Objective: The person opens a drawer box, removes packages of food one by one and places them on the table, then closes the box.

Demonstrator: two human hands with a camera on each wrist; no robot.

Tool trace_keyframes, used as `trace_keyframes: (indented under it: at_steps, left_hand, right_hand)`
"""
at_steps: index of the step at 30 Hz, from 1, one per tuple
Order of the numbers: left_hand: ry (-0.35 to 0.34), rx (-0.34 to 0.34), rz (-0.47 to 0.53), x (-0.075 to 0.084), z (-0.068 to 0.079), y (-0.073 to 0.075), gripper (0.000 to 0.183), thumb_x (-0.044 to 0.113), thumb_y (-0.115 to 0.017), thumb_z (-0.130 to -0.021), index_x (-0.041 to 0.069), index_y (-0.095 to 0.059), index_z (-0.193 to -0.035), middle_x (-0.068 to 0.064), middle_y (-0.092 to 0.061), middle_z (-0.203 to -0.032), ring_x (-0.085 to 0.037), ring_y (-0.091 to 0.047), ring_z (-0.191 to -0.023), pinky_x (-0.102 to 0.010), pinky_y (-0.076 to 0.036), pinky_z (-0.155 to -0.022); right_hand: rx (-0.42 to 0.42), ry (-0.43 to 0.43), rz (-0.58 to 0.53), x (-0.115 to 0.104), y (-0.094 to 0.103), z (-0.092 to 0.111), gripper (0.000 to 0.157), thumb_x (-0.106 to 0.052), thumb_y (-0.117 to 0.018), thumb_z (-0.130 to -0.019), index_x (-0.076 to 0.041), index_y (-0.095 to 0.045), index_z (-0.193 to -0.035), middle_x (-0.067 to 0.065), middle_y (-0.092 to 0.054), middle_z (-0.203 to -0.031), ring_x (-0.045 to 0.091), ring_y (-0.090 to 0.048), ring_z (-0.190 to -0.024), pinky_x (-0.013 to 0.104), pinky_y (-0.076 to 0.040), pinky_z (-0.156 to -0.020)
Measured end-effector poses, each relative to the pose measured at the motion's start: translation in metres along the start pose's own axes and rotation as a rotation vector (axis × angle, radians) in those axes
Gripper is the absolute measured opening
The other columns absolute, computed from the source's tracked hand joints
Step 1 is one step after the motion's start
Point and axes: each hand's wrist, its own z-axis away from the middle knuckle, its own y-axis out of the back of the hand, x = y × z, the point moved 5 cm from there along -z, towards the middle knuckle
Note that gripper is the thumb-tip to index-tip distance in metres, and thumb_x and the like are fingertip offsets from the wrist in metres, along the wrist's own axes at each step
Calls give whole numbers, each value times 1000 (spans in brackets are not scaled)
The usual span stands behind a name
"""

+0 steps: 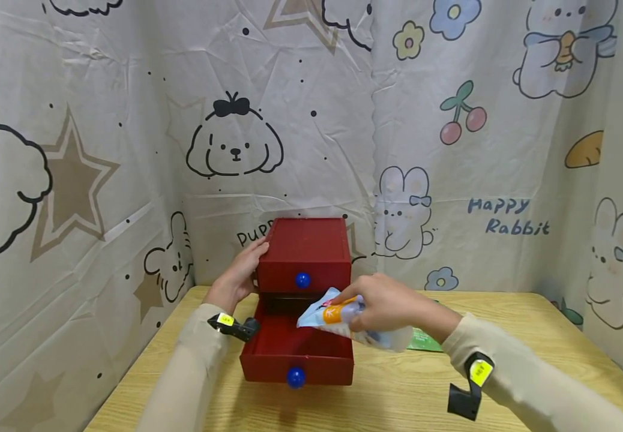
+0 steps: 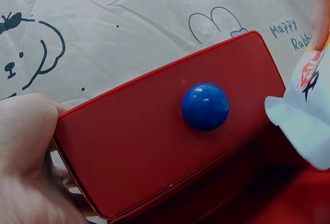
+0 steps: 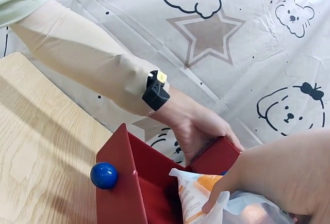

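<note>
A small red drawer box (image 1: 308,240) with blue knobs stands on the table. Its lower drawer (image 1: 296,369) is pulled out, while the upper drawer (image 2: 129,141) is closed. My left hand (image 1: 242,273) grips the box's upper left side, its fingers partly hidden along that side. In my right hand (image 1: 384,303) is a soft plastic packet (image 1: 330,313), pale blue and white with an orange patch and a see-through part. Fingers and thumb pinch the packet from above. Its pale end (image 2: 304,126) hangs over the right part of the pulled-out drawer.
A green flat item (image 1: 425,341) lies on the wooden table (image 1: 484,318), partly hidden behind my right hand and the packet. A cartoon-printed curtain (image 1: 311,150) hangs close behind the box and along both sides of the table.
</note>
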Motion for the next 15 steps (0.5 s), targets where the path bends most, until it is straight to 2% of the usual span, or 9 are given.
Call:
trace_keyframes:
  at_steps: [6, 11, 15]
  left_hand:
    - [-2, 4, 3, 1, 0, 0, 55, 38, -37, -113, 30, -23, -166, -19, -32, -161, -45, -37, -139, -72, -32, -105]
    - [-3, 2, -1, 0, 0, 0, 56, 37, -37, -113, 30, -22, -166, -19, -31, -162, -46, -36, -140, -72, -32, -105]
    - [0, 3, -7, 0, 0, 0, 56, 38, -37, -113, 30, -21, -167, -18, -29, -163, -46, -35, -141, -73, -32, -105]
  right_hand:
    - [0, -31, -6, 9, 6, 9, 46, -14, -82, -79, -24, -79, -124, -1, -71, -119, 20, -57, -100, 40, -50, -81]
    - [-5, -47, -23, 14, 11, 17, 47, -14, -83, -78, -23, -78, -124, 1, -70, -121, 20, -57, -99, 41, -50, -80]
    - [1, -49, -21, 19, 14, 21, 46, -15, -84, -79, -24, -78, -124, 2, -69, -125, 23, -59, -106, 45, -51, -85]
